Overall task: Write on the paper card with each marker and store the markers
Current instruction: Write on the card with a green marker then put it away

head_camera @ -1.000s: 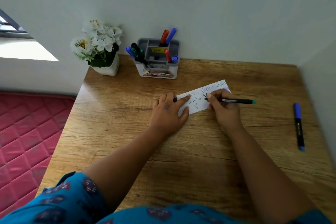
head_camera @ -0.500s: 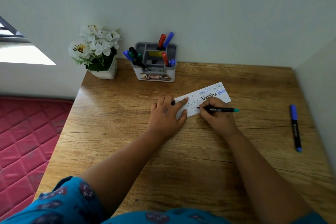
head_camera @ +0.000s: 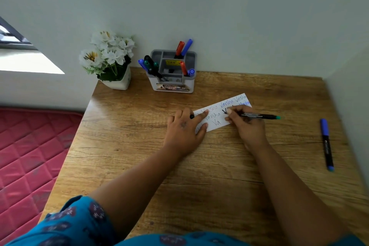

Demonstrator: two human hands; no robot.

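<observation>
My right hand (head_camera: 248, 126) pinches the black green-ended marker (head_camera: 259, 116) near its tip, which sits on the white paper card (head_camera: 217, 124) at frame centre, mid-word. My left hand (head_camera: 184, 130) lies flat, fingers spread on the card's left end so it won't slide, I judge. A blue-capped black marker (head_camera: 326, 144) waits at right on the wooden desk (head_camera: 139, 146); the grey pen holder (head_camera: 173, 74) stands upper centre for storing.

I see a brown wooden desk top (head_camera: 219, 166) with a visible grain and a faint sheen at its left edge, and on it a matt white paper card (head_camera: 217, 118). The grey-and-white pen holder (head_camera: 173, 84) at the far side looks like smooth plastic, as does the black blue-capped marker (head_camera: 326, 146) on the right. Left of the desk lies a red quilted cloth mattress (head_camera: 30, 146).
</observation>
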